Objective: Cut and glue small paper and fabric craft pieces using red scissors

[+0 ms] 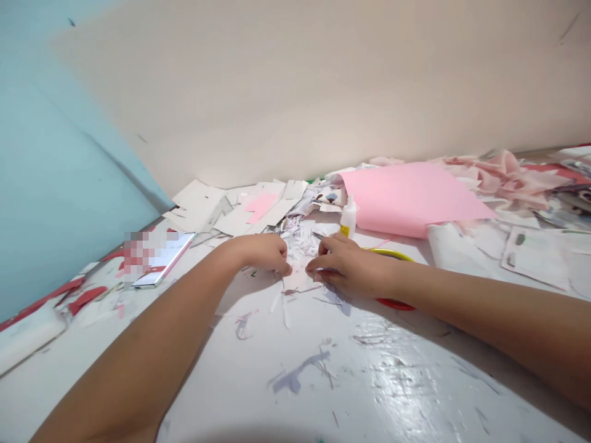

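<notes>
Pale beige wall (pixel 300 80) and blue wall (pixel 60 172) meet behind a white table (pixel 323 381) that is scattered with paper scraps. Near its middle, a small white paper piece (pixel 296 280) lies at the front of a heap of shredded paper (pixel 299 243). Our left hand (pixel 261 255) is at one side of this piece, with fingers (pixel 279 257) curled and close together, and their tips seem to touch it. Our right hand (pixel 348 267) is at the other side, with fingers (pixel 323 261) slightly spread and resting on the paper. We cannot tell if any finger is pinching it.

Just beyond the right hand stands an upright glue bottle (pixel 349 216), so a careless movement could knock it over. A yellow and red loop (pixel 392 252) passes under that wrist and could catch it. Uneven pressure could also make the light scraps slide. Toward us the table has open room, with only thin strips. On the left, a phone (pixel 178 261) lies well apart from the hands, and a pink sheet (pixel 406 200) lies farther back.
</notes>
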`<control>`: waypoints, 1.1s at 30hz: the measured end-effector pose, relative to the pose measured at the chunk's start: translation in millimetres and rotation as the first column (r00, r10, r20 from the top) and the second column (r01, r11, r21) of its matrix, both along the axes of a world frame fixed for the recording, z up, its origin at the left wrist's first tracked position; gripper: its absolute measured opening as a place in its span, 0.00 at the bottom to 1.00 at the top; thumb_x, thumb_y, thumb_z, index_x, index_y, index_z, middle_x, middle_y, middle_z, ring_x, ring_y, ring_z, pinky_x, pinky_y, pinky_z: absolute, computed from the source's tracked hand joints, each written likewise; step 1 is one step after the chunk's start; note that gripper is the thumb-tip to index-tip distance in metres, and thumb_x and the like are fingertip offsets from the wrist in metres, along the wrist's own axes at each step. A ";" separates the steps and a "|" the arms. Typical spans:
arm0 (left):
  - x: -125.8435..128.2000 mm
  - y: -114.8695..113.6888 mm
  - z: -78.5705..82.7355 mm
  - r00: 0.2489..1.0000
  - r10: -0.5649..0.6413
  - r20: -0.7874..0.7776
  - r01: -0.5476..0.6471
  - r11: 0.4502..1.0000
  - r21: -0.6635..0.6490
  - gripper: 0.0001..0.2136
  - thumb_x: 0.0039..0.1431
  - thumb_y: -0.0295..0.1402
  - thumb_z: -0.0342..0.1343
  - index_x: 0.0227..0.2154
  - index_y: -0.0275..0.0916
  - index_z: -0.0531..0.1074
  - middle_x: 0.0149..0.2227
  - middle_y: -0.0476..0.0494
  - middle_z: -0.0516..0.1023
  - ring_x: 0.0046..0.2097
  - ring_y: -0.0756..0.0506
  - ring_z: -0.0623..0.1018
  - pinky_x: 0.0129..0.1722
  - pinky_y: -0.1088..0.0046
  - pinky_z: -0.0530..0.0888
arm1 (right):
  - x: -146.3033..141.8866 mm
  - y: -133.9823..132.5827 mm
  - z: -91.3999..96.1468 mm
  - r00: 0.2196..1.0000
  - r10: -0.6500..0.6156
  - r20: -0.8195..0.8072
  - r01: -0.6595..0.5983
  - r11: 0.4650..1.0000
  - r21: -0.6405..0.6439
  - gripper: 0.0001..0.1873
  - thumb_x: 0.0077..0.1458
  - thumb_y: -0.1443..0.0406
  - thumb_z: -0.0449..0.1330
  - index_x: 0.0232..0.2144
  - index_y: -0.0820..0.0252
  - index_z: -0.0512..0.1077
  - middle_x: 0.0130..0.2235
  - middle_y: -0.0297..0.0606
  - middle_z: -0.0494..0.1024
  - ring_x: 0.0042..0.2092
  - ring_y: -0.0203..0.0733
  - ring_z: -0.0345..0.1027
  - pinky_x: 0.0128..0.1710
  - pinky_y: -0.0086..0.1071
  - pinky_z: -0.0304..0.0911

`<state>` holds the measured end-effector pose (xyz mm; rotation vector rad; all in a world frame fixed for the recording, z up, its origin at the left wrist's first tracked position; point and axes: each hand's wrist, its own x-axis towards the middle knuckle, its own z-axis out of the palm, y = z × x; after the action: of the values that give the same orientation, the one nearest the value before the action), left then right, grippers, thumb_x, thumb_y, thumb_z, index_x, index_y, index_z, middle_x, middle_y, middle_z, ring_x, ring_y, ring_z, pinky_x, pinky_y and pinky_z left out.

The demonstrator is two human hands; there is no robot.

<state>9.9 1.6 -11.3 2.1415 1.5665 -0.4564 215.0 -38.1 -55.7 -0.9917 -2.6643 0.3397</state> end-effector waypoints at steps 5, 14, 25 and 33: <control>-2.3 3.2 -4.0 1.000 0.001 0.001 -0.001 1.000 -0.014 0.16 0.37 0.49 0.55 0.24 0.42 0.69 0.27 0.47 0.72 0.24 0.48 0.67 0.21 0.72 0.59 | 0.7 2.7 -1.7 0.997 -0.058 -0.046 0.060 0.998 0.036 0.13 0.55 0.66 0.51 0.41 0.53 0.72 0.36 0.43 0.67 0.41 0.47 0.57 0.39 0.38 0.56; 0.9 0.9 -2.2 1.000 0.001 0.031 0.000 0.999 -0.046 0.12 0.37 0.44 0.55 0.23 0.42 0.66 0.27 0.48 0.72 0.25 0.48 0.67 0.21 0.73 0.59 | 0.4 5.7 -6.3 0.983 -0.165 -0.086 0.172 0.982 0.082 0.16 0.55 0.61 0.51 0.45 0.58 0.69 0.41 0.46 0.66 0.45 0.51 0.56 0.45 0.42 0.55; 4.3 -4.4 3.4 0.993 0.003 0.121 -0.002 1.000 -0.015 0.12 0.38 0.43 0.54 0.23 0.43 0.61 0.25 0.52 0.66 0.24 0.50 0.63 0.20 0.75 0.58 | -0.2 3.7 -10.0 0.991 -0.128 -0.037 0.130 0.989 0.069 0.18 0.56 0.58 0.48 0.48 0.49 0.68 0.45 0.45 0.64 0.47 0.52 0.52 0.45 0.47 0.51; 4.9 -7.5 10.8 0.998 0.051 0.042 -0.052 0.998 0.037 0.13 0.36 0.45 0.56 0.23 0.43 0.66 0.27 0.49 0.69 0.25 0.48 0.65 0.21 0.74 0.58 | -10.6 2.0 1.2 0.990 -0.137 0.042 0.135 0.990 0.040 0.16 0.53 0.54 0.50 0.36 0.53 0.74 0.47 0.45 0.63 0.48 0.55 0.50 0.46 0.49 0.48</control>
<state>14.8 -5.9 -0.5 2.1196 1.6155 -0.3665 204.4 -36.2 -54.5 -1.1757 -2.6142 0.2414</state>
